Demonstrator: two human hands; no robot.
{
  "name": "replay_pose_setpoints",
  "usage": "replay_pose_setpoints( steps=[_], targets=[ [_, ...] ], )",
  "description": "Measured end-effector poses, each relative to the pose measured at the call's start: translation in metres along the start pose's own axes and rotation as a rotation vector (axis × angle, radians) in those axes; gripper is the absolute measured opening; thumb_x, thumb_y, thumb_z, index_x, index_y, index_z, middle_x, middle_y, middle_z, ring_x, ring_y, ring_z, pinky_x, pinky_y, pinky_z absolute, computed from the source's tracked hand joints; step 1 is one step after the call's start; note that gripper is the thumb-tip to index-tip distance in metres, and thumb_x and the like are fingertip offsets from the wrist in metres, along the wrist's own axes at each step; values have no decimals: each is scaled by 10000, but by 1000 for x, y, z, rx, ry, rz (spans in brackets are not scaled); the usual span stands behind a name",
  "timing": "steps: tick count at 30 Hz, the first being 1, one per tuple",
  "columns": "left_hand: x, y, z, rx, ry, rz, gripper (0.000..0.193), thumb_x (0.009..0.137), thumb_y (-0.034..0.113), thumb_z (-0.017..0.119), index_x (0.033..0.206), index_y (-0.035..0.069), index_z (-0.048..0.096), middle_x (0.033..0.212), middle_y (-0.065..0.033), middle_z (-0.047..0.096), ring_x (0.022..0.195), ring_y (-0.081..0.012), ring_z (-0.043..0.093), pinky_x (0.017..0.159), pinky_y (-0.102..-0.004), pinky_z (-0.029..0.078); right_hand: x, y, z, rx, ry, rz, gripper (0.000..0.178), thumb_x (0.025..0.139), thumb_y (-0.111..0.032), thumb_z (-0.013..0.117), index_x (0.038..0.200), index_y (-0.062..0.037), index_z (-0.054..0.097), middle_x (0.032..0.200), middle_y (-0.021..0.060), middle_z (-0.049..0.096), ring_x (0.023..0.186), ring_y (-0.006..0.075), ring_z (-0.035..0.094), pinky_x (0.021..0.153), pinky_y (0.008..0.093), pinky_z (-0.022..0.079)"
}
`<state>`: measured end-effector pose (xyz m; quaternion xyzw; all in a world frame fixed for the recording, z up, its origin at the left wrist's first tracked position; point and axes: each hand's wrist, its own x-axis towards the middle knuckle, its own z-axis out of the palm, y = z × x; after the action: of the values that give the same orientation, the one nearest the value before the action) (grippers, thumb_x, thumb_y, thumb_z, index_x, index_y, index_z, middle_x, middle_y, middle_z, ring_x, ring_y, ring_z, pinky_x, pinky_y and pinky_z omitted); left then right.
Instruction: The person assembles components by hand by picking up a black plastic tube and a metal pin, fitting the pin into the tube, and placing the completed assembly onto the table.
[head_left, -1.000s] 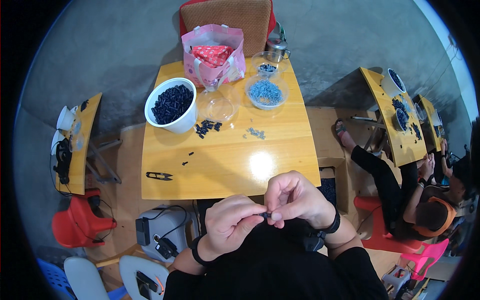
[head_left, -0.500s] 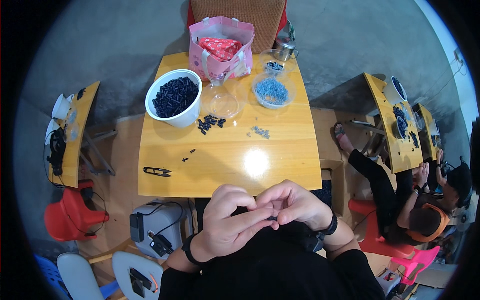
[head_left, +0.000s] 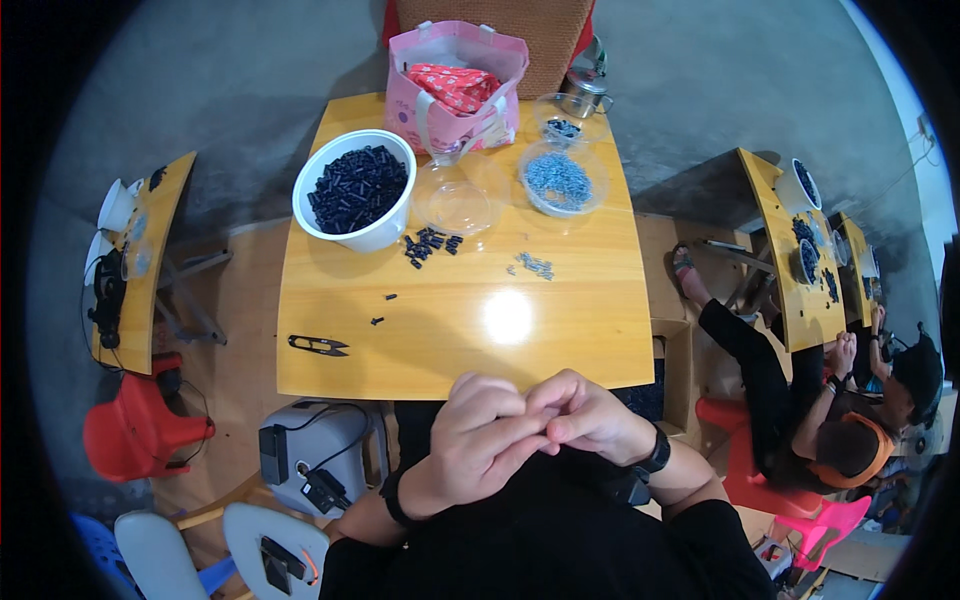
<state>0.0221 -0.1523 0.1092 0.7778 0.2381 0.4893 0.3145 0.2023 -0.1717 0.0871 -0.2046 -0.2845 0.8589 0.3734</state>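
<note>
My left hand point(head_left: 482, 438) and my right hand point(head_left: 592, 418) meet in front of my chest, just off the table's near edge. The fingertips of both are pinched together, and whatever is between them is hidden. On the yellow table point(head_left: 430, 350) ahead lie a black thread snips point(head_left: 318, 345), two loose small black pieces point(head_left: 377, 321), a heap of short black cylinders point(head_left: 430, 245) and some small pale, shiny pieces point(head_left: 537, 266). A white bucket point(head_left: 365, 238) at the far left is full of black cylinders point(head_left: 360, 188). To its right, a clear bowl point(head_left: 560, 208) holds many small blue-grey pieces point(head_left: 558, 178).
A clear lid or dish point(head_left: 462, 205), a pink bag point(head_left: 455, 125) and a metal cup point(head_left: 583, 90) stand along the back. Side tables point(head_left: 160, 280) bear similar pieces. At right another person point(head_left: 850, 440) sits on a red chair. A grey case point(head_left: 330, 450) stands below left.
The dark piece that showed between my fingertips is now covered by them. My hands have closed in slightly, and the whole view has shifted a little.
</note>
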Motion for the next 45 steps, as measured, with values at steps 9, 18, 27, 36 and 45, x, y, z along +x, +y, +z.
replay_pose_setpoints(
  steps=[9,18,27,36,45],
  targets=[
    [-39,-114,-50,392,81,-638,188,725,72,662,890,-5,613,840,-155,582,739,-299,579,667,-359,461,-139,-7,-100,-570,1091,-183,157,778,-110,676,883,-5,625,698,23,599,559,57,508,502,192,406],
    [-17,-149,-55,723,-60,-557,163,701,12,635,857,-14,598,807,-164,572,696,-335,562,635,-375,452,-112,-14,-137,-1143,1408,-248,316,748,-105,693,1001,60,602,714,83,628,654,102,580,603,230,462],
    [-7,-154,-30,558,-165,-499,81,667,-9,642,727,0,589,701,-140,574,681,-314,570,619,-381,449,79,-32,-112,-1458,937,-333,127,718,-90,695,797,4,665,711,103,640,570,156,580,541,257,462],
    [12,-166,-25,407,-163,-624,102,680,1,652,765,1,596,703,-129,582,636,-265,578,576,-338,459,112,-8,-119,-1647,960,-366,68,668,-83,674,679,-27,637,691,134,613,630,296,594,575,370,477],
    [29,-186,-51,557,-49,-564,142,679,-46,647,814,-17,616,694,-100,577,593,-207,567,571,-279,456,95,-11,-108,-1376,880,-354,58,697,-67,620,717,-13,613,668,153,602,582,276,594,569,337,485]
  ],
)
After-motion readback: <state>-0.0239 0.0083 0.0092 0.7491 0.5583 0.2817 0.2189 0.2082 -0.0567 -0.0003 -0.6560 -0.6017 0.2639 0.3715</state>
